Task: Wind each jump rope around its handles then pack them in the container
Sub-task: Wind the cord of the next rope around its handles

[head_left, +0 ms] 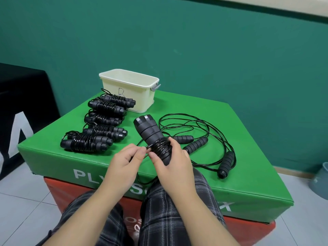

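Note:
My right hand (174, 162) grips a pair of black jump rope handles (148, 131) held together, with several turns of black cord wound around their lower half. My left hand (124, 163) pinches the cord just left of the coil. Several wound jump ropes (99, 125) lie in a row on the left of the green box top. Loose unwound rope (200, 125) with three separate handles (226, 164) sprawls on the right. The cream container (131, 80) stands at the far edge; its inside is hidden from view.
The green padded box (248, 139) is stacked on a red one (245, 231). My knees in plaid trousers (177, 215) press against its front. A black box stands at the left, a grey bin (322, 181) on the tiled floor at the right.

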A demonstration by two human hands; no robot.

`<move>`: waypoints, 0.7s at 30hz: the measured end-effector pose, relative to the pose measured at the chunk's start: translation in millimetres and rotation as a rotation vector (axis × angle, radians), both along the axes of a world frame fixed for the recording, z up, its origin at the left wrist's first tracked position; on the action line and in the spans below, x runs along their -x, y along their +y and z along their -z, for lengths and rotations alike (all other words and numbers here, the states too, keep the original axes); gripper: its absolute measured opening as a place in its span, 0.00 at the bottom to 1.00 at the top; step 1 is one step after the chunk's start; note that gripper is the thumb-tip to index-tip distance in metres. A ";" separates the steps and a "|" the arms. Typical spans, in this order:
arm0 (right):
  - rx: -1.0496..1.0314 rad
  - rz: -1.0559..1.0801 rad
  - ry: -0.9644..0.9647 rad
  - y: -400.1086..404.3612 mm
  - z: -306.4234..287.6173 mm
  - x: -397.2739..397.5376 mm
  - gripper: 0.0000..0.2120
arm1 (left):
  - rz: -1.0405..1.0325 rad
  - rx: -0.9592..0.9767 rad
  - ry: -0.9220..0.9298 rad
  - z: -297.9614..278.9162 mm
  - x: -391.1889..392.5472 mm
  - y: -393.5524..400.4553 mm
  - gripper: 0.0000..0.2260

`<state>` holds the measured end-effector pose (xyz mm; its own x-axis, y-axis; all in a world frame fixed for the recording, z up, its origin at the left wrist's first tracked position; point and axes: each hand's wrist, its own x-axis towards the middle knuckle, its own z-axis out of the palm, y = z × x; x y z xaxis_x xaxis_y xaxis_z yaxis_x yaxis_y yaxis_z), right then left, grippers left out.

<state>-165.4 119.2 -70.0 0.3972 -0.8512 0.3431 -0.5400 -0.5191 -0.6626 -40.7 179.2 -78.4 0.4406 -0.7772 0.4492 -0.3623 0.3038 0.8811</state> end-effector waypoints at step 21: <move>-0.191 -0.161 -0.436 -1.9 3.1 7.5 0.32 | 0.064 -0.224 0.062 6.7 2.3 -4.5 0.34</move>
<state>-172.9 117.2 -73.1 0.3831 -0.8544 0.3509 -0.1146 -0.4209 -0.8998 -43.0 174.7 -85.1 0.4090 -0.8814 0.2363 -0.2919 0.1189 0.9490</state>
